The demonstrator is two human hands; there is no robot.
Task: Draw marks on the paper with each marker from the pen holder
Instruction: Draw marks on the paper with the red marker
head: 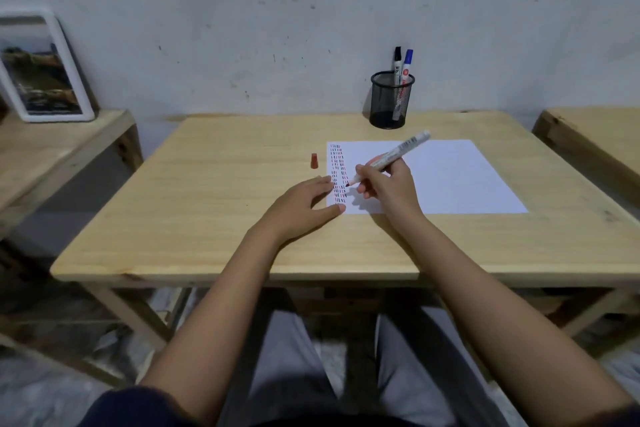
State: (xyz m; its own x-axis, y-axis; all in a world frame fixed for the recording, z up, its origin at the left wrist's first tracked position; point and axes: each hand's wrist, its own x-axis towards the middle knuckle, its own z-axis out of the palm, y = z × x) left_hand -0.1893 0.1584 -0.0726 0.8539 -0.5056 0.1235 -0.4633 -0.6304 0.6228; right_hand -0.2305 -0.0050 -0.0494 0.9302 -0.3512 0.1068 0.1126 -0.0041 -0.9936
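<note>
A white sheet of paper (450,177) lies on the wooden table (214,211), with columns of short black, blue and red dashes along its left edge. My right hand (389,189) grips a red marker (398,152), uncapped, its tip touching the paper beside the red dashes. My left hand (301,210) rests flat on the table, fingertips on the paper's left edge. The red cap (314,161) stands on the table left of the paper. A black mesh pen holder (389,104) at the back holds a black marker (397,64) and a blue marker (407,66).
A white-framed picture (38,69) leans against the wall on a side table at the left. Another wooden table (595,135) stands at the right. My knees in grey trousers are under the table's near edge.
</note>
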